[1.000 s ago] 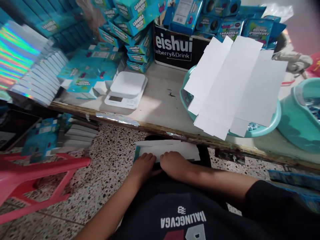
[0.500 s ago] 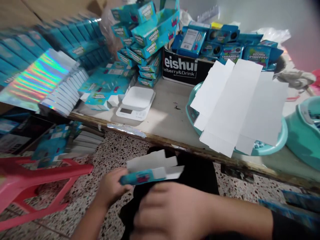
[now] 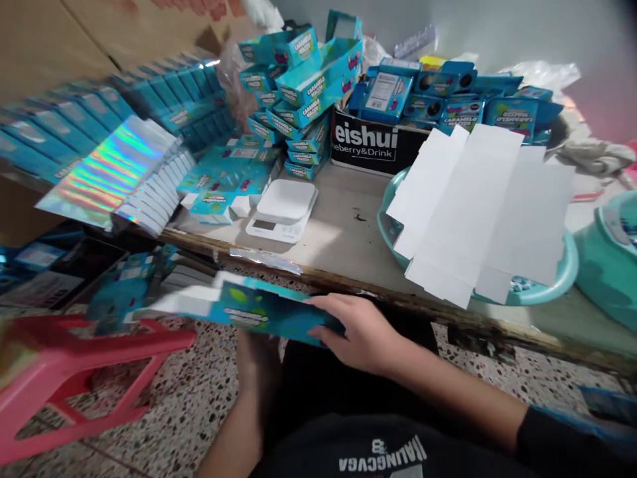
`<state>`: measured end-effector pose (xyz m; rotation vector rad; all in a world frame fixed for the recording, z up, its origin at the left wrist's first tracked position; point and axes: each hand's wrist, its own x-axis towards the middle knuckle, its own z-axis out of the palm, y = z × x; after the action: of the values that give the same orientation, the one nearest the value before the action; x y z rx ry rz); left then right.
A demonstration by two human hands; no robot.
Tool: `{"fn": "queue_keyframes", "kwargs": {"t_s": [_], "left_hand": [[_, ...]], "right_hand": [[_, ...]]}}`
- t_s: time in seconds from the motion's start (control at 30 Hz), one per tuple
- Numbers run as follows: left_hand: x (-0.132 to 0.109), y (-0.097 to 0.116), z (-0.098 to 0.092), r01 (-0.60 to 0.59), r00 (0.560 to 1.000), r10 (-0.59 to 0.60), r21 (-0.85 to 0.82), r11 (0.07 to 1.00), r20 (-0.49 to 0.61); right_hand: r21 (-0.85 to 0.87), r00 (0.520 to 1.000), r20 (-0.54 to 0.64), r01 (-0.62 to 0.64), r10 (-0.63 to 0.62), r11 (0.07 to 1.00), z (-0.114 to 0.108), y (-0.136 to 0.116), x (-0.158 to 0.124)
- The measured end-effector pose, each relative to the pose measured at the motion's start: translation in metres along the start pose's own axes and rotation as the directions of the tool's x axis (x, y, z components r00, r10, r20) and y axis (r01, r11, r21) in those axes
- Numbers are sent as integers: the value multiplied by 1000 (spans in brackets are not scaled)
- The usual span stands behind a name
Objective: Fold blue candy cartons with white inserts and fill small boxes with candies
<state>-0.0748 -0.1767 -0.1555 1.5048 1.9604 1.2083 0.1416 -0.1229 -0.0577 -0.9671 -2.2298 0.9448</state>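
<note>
A teal printed carton (image 3: 269, 312), part folded with its white flaps standing out on the left, is held level above my lap. My right hand (image 3: 361, 332) grips its right end, thumb on the near side and fingers over the top edge. My left hand (image 3: 256, 362) is under and behind the carton's left part, blurred, with its fingers hidden by the carton. On the table's right side, flat white carton blanks (image 3: 462, 212), plain side up, rest across a teal basin (image 3: 567, 265).
Beyond the table edge are a white kitchen scale (image 3: 283, 209), stacked teal boxes (image 3: 308, 86), a flat teal blank (image 3: 223, 182) and a black box (image 3: 363, 146) full of blue packs. At left lie bundled cartons (image 3: 64, 126), above a red plastic stool (image 3: 94, 358).
The carton has turned, its flaps now pointing left and its teal printed side showing. My right hand has moved up onto its right end; my left hand has gone beneath it.
</note>
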Motion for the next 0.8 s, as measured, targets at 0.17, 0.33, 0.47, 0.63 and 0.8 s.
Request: {"fn": "queue_keyframes", "kwargs": {"t_s": [0.17, 0.33, 0.47, 0.63, 0.8], "left_hand": [[-18, 2, -35, -498, 859, 512, 243, 832, 6], [-18, 24, -9, -583, 699, 255, 327, 743, 668], [-15, 28, 13, -546, 596, 135, 276, 791, 791], [-15, 25, 7, -434, 434, 15, 195, 880, 901], [13, 12, 5, -214, 428, -66, 172, 962, 901]], "right_hand": [[-327, 911, 379, -32, 162, 944, 10, 30, -19], [-389, 834, 486, -59, 260, 919, 28, 42, -20], [-417, 789, 513, -115, 338, 902, 30, 43, -23], [-431, 740, 535, -175, 408, 885, 32, 44, -30], [-383, 838, 476, -75, 267, 921, 25, 40, -28]]}}
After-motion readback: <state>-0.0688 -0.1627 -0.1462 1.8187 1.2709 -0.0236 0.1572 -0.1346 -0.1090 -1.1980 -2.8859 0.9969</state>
